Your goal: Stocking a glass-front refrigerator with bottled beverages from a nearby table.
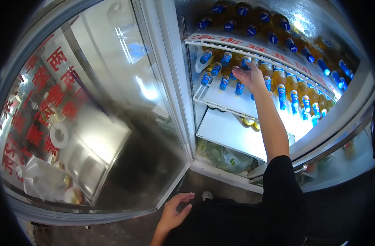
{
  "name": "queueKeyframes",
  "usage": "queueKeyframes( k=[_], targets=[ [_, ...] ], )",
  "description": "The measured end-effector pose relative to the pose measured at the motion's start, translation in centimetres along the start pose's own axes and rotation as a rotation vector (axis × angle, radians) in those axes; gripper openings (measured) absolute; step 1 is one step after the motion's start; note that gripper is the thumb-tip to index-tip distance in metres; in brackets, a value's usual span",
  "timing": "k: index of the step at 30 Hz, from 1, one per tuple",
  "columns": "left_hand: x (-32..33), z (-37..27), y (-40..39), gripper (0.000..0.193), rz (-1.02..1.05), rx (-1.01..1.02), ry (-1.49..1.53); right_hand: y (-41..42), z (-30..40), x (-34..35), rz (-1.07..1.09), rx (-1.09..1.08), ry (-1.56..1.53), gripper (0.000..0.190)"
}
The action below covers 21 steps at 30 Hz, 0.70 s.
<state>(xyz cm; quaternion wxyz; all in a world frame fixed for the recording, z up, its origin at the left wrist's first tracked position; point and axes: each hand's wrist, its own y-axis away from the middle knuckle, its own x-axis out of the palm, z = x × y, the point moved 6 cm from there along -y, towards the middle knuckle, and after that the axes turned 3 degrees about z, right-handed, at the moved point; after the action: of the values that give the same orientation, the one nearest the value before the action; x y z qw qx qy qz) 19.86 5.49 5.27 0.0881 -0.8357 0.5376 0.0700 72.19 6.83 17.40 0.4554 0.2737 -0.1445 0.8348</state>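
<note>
Before me is a display refrigerator with rows of bottles on its wire shelves. My right hand (pixel 249 75) reaches in at the middle shelf (pixel 236 100), among amber drink bottles (pixel 279 77) with blue caps. Its fingers are spread beside a blue cap (pixel 246 62); whether they touch it I cannot tell. Nothing is seen held in that hand. My left hand (pixel 176 212) hangs low, near the bottom corner of the glass door, with its thumb and fingers apart and nothing between them.
The fogged glass door (pixel 138 129) stands open on the left and bears red writing. More blue-capped bottles (pixel 251 30) fill the upper shelf. Yellow-topped bottles (pixel 248 121) are lower down, above a plastic bag of greens (pixel 227 158). A second door (pixel 335 153) lies at the right.
</note>
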Motion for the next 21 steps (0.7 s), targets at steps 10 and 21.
queueKeyframes(
  k=[10,21],
  targets=[
    [-9.3,-6.1,16.8,0.047,-1.030,0.798,-0.862,19.1,-3.9,-2.7,0.184,-0.148,0.448,0.041],
    [-24.5,8.3,27.8,0.053,-1.346,0.397,-0.109,43.0,-11.0,-9.1,0.212,0.180,0.716,0.024]
  ],
)
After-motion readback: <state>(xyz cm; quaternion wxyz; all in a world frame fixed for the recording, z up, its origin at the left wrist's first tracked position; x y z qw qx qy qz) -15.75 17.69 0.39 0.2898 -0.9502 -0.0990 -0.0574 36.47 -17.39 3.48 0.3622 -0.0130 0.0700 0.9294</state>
